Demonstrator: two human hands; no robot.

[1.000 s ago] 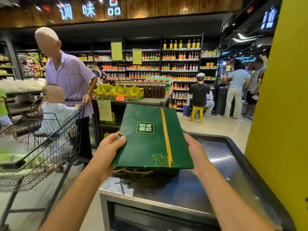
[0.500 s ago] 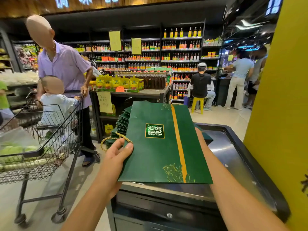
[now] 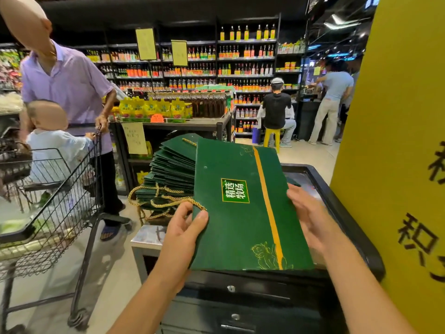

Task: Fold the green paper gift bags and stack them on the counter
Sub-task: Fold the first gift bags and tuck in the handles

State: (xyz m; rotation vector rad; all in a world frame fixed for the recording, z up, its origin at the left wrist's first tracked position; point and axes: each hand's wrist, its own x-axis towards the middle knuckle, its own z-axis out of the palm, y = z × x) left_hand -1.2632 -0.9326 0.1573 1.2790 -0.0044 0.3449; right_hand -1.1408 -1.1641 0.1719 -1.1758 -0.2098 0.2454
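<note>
**Hazards at the present step, listed left to right**

1. A wire shopping cart (image 3: 55,189) stands at 9 o'clock from the held bag, close to the counter's left end. The stack could be knocked if the cart is swung nearer.

2. The stack of folded bags (image 3: 168,174) sits at 10 o'clock, fanned and leaning, with its edges out of line. Gold rope handles (image 3: 166,204) hang loose over its near side. A bag laid on this uneven stack is judged likely to slide off toward the floor.

3. The left hand (image 3: 185,227) pinches the left edge of the green gift bag (image 3: 240,208), thumb on top. One rope loop lies against the thumb. If the loop is caught during release, the bag may be dragged askew.

4. The bag is held flat above the counter (image 3: 320,179), apart from the stack.

5. The right hand (image 3: 310,220) rests against the bag's right edge at 3 o'clock. Whether its fingers are wrapped beneath cannot be told. If support is withdrawn unevenly, the panel may be creased.

6. A yellow pillar (image 3: 397,141) crowds the right side, so elbow room is limited.
</note>
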